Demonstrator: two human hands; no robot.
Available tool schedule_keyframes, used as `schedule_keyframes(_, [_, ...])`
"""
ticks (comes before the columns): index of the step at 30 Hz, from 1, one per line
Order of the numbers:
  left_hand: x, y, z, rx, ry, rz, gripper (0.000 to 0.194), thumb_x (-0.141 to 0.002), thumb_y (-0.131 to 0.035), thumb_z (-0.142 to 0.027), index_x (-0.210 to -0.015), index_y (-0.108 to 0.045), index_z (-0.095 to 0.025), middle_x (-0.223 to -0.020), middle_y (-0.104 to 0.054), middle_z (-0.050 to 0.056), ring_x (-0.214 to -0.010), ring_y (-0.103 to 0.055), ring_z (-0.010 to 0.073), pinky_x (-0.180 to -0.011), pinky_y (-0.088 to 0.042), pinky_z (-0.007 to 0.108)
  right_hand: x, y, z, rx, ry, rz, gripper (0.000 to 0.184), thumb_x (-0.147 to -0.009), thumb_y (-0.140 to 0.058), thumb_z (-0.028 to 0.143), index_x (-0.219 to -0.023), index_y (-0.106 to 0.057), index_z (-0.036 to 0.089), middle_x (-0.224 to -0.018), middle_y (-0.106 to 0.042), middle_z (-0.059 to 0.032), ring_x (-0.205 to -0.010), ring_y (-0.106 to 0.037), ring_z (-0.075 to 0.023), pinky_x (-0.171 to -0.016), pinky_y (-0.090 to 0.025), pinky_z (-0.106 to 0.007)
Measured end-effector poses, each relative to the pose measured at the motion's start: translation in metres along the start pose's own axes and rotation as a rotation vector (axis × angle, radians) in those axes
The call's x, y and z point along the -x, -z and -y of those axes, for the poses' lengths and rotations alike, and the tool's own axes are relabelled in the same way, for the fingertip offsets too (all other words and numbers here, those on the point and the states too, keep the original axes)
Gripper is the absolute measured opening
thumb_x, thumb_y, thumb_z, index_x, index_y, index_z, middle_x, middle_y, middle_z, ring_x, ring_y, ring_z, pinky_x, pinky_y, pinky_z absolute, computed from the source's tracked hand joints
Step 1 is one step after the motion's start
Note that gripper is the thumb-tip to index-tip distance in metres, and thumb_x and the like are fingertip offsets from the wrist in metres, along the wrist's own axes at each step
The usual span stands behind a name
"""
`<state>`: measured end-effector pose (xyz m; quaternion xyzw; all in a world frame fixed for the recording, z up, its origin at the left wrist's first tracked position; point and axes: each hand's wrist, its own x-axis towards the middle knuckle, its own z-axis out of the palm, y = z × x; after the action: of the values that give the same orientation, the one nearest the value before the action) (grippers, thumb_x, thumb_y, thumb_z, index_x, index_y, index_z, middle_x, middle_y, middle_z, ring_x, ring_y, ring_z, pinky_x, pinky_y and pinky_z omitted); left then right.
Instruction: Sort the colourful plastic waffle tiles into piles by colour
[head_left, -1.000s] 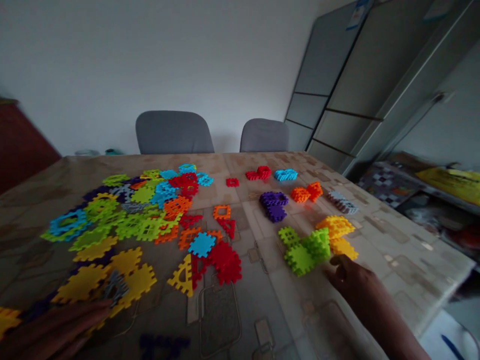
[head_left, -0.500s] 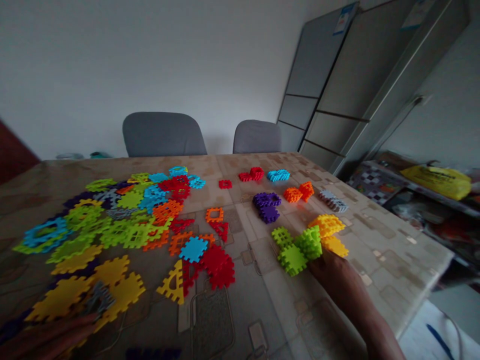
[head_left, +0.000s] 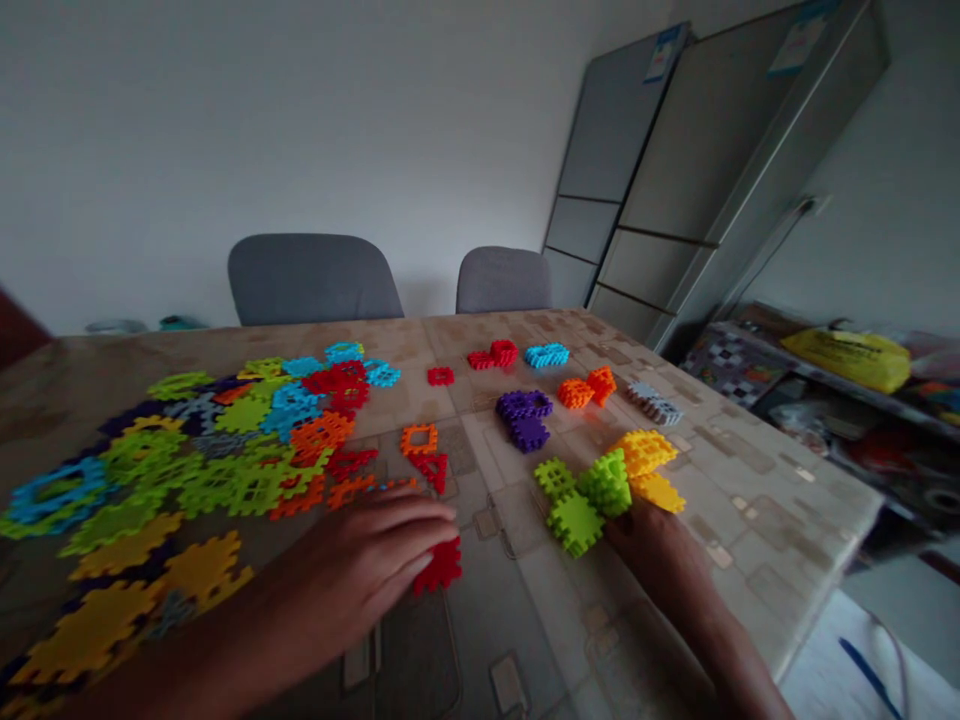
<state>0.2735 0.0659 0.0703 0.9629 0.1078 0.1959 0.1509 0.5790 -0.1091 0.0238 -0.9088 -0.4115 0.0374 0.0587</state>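
Observation:
My left hand lies flat with fingers stretched out over the red interlocking tiles near the table's middle, covering the blue tile and the yellow triangle. My right hand rests against the lime green built piece, with its fingers at the near side of that piece; whether they grip it is hidden. A yellow built piece stands just behind the green one. A wide spread of loose flat tiles in green, yellow, blue, orange and red covers the table's left half.
Small built pieces stand in a row farther back: red, light blue, orange, purple, grey. Two grey chairs face the patterned table. A grey cabinet and cluttered shelf are at the right.
My left hand has swept from the lower left corner to the red tiles in the middle, covering them. My right hand has moved forward against the green piece.

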Motion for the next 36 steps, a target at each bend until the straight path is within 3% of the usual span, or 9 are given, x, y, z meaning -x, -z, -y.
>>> schedule_keyframes(3, [-0.072, -0.03, -0.008, -0.059, -0.164, 0.172, 0.03, -0.092, -0.058, -0.005, -0.117, -0.07, -0.018, -0.125, -0.072, 0.007, -0.114, -0.067, 0.0223, -0.101, -0.053, 0.034, 0.0, 0.0, 0.002, -0.003, -0.015, 0.005, 0.014, -0.094, -0.055, 0.022, -0.089, -0.067, 0.016, -0.082, -0.072, -0.0117, -0.075, -0.068, -0.0246, -0.057, -0.031, -0.028])
schedule_keyframes(6, [-0.128, -0.063, -0.014, -0.069, -0.217, 0.223, 0.027, -0.089, -0.069, -0.01, -0.116, -0.068, -0.016, -0.126, -0.071, 0.009, -0.116, -0.067, 0.0246, -0.102, -0.052, 0.035, 0.001, 0.0, 0.003, -0.017, -0.01, 0.011, 0.013, -0.094, -0.055, 0.021, -0.091, -0.068, 0.017, -0.089, -0.074, -0.012, -0.081, -0.069, -0.0253, -0.059, -0.033, -0.028])
schedule_keyframes(8, [-0.153, -0.081, -0.015, -0.087, -0.249, 0.256, 0.031, -0.086, -0.074, -0.01, -0.116, -0.067, -0.014, -0.125, -0.07, 0.01, -0.114, -0.067, 0.0247, -0.102, -0.052, 0.036, 0.002, 0.002, 0.003, -0.027, -0.007, 0.019, 0.013, -0.094, -0.056, 0.021, -0.094, -0.068, 0.017, -0.093, -0.074, -0.0122, -0.085, -0.069, -0.0255, -0.061, -0.034, -0.028])
schedule_keyframes(11, [-0.175, -0.096, -0.011, -0.136, -0.281, 0.299, 0.021, -0.092, -0.072, -0.015, -0.112, -0.067, -0.014, -0.119, -0.07, 0.009, -0.111, -0.067, 0.0248, -0.098, -0.054, 0.043, 0.001, 0.004, 0.005, -0.035, -0.016, 0.03, 0.013, -0.095, -0.057, 0.022, -0.095, -0.068, 0.017, -0.094, -0.075, -0.0121, -0.085, -0.069, -0.0249, -0.061, -0.034, -0.028])
schedule_keyframes(16, [-0.187, -0.099, -0.002, -0.205, -0.335, 0.366, 0.013, -0.097, -0.069, -0.027, -0.102, -0.068, -0.015, -0.108, -0.071, 0.006, -0.103, -0.068, 0.0232, -0.092, -0.056, 0.046, -0.002, 0.006, 0.008, -0.042, -0.03, 0.038, 0.013, -0.095, -0.058, 0.023, -0.095, -0.069, 0.017, -0.088, -0.075, -0.0106, -0.077, -0.068, -0.0225, -0.061, -0.033, -0.028])
schedule_keyframes(26, [-0.179, -0.096, 0.004, -0.242, -0.343, 0.394, 0.014, -0.096, -0.071, -0.026, -0.104, -0.068, -0.015, -0.11, -0.07, 0.006, -0.104, -0.068, 0.0238, -0.091, -0.057, 0.045, -0.009, 0.002, 0.008, -0.034, -0.042, -0.007, 0.014, -0.094, -0.059, 0.025, -0.096, -0.07, 0.018, -0.081, -0.073, -0.0091, -0.072, -0.067, -0.0202, -0.057, -0.031, -0.027])
schedule_keyframes(36, [-0.172, -0.094, 0.01, -0.135, -0.353, 0.375, 0.013, -0.096, -0.07, -0.02, -0.108, -0.068, -0.016, -0.112, -0.07, 0.006, -0.106, -0.068, 0.0238, -0.093, -0.057, 0.045, -0.018, 0.002, 0.005, -0.038, -0.005, -0.011, 0.014, -0.093, -0.061, 0.026, -0.1, -0.07, 0.018, -0.08, -0.074, -0.009, -0.071, -0.067, -0.0218, -0.056, -0.029, -0.028])
